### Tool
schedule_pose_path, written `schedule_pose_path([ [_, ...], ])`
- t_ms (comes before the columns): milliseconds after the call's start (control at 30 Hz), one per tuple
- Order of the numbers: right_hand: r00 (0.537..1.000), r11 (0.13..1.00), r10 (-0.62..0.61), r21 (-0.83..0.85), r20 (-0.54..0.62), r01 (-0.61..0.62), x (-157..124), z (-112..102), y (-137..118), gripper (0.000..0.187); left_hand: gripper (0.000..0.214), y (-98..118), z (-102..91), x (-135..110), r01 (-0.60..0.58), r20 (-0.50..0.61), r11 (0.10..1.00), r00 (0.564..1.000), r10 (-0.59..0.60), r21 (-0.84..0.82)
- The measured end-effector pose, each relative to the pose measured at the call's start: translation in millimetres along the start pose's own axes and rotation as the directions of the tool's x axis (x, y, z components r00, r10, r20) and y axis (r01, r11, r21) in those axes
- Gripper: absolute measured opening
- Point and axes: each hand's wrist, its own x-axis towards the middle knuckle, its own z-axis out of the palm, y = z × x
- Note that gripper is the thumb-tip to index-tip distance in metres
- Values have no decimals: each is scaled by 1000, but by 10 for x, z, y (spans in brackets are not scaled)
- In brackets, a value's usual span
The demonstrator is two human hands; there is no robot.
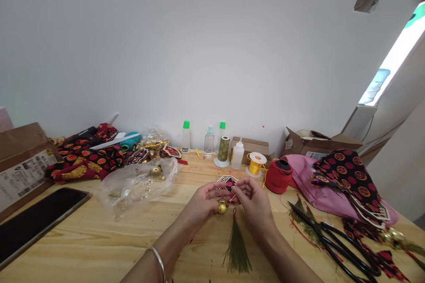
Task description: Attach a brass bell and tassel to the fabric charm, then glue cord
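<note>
My left hand (210,198) is closed at the fingertips around a round gold bead (222,206). Opposite it, my right hand (254,201) pinches a thin red cord (230,199) just above and beside the bead; the cord's end is hidden by the fingers. A patterned ornament piece with a pale cut-out border (227,179) shows behind both hands, partly covered by them. Below the hands, a green tassel (238,247) with a red loop at its top lies on the wooden table (133,247), untouched.
Black scissors (341,247) lie at right by more tassels, patterned fabric (345,172) and a red thread cone (279,176). Yellow cord (255,167), green thread (224,148) and a glue bottle (237,155) stand behind. At left are a plastic bag (142,185) and a phone (40,221).
</note>
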Motion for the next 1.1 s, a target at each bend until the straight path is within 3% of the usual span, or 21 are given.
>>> schedule_pose_path([
  [233,999,996,35,78,-6,-35,-2,1,-59,26,44,-19,-52,4,-72,70,997,995,69,42],
  [433,998,991,56,123,-7,-55,26,-25,-63,29,38,17,-46,-13,-11,14,998,1000,10,67],
  [633,993,988,94,115,71,-102,9,-12,-115,26,35,19,-94,-10,39,-4,999,999,-40,-35],
  [900,989,994,-41,-96,142,55,-34,-32,-102,10,18,62,-100,-11,84,-10,980,996,-87,-179],
  [1000,990,996,-40,-78,137,51,-31,-22,-98,10,17,65,-104,-13,84,7,977,996,-84,-196],
  [1100,991,999,33,21,129,-36,-24,-1,-117,14,23,62,-110,-14,77,44,978,997,-70,-196],
])
